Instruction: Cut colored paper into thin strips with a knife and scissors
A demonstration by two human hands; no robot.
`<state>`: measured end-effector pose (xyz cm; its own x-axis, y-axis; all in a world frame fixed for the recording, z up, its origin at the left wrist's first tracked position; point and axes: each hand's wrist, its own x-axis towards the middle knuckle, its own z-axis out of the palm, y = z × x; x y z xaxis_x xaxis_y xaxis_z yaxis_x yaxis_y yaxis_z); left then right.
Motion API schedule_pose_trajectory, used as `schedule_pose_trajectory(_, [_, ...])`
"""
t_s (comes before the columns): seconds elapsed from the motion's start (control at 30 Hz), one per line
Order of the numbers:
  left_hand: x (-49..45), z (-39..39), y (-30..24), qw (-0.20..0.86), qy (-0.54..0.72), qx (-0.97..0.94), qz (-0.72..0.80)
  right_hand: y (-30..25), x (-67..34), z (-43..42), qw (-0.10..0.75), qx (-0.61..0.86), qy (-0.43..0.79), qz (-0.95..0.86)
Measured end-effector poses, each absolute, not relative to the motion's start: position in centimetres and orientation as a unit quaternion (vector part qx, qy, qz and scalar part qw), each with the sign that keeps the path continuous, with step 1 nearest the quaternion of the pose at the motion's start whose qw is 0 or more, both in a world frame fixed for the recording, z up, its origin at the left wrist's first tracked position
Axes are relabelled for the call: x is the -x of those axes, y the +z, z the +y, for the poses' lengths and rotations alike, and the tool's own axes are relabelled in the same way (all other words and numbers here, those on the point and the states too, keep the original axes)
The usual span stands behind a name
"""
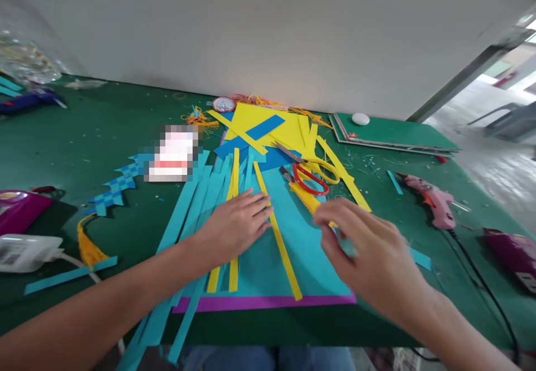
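My left hand [237, 224] lies flat with fingers stretched out on yellow paper strips [233, 192] and teal strips [196, 203], over a teal sheet [301, 248] that rests on a purple sheet [268, 303]. A long yellow strip [278, 237] runs diagonally just past its fingertips. My right hand [368, 253] hovers over the teal sheet's right side, fingers curled and pinched near a yellow strip end; motion blur hides what they hold. Red-handled scissors [310, 180] and yellow-handled scissors [322, 165] lie just beyond.
A yellow sheet [259, 125] with blue strips lies at the back. A pink glue gun [431, 199] with a black cord lies right. A woven blue-teal strip [115, 189] and a yellow tassel [87, 248] lie left, near a white adapter [25, 251]. Green boards [389, 133] sit back right.
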<state>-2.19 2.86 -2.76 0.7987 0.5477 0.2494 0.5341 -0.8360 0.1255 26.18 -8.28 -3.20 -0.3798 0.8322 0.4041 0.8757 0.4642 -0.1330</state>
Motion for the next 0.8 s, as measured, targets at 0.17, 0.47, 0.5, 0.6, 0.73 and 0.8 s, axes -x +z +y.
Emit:
schedule_pose_trajectory(0.17, [1.7, 2.3, -2.8, 0.051, 0.127, -0.938, 0.319, -0.2, -21.4, -0.8, 0.093, 0.581, -0.175, -0.789])
schedule_pose_trajectory(0.47, [1.8, 3.3, -2.7, 0.030, 0.106, -0.921, 0.374, 0.5, -21.4, -3.3, 0.017, 0.627, -0.089, -0.774])
schedule_pose_trajectory(0.5, [1.7, 3.2, -2.6, 0.029, 0.106, -0.925, 0.364, 0.8, -21.4, -3.7, 0.028, 0.615, -0.106, -0.781])
schedule_pose_trajectory(0.6, [1.4, 2.8, -2.5, 0.029, 0.109, -0.937, 0.330, 1.3, -21.0, -5.0, 0.086, 0.523, -0.154, -0.834])
schedule_pose_trajectory(0.73, [1.3, 2.7, -2.7, 0.039, 0.127, -0.939, 0.317, 0.6, -20.2, -7.0, 0.115, 0.381, -0.070, -0.915])
schedule_pose_trajectory(0.8, [1.2, 2.6, -2.8, 0.037, 0.132, -0.939, 0.316, -0.2, -20.0, -7.8, 0.110, 0.379, -0.053, -0.917])
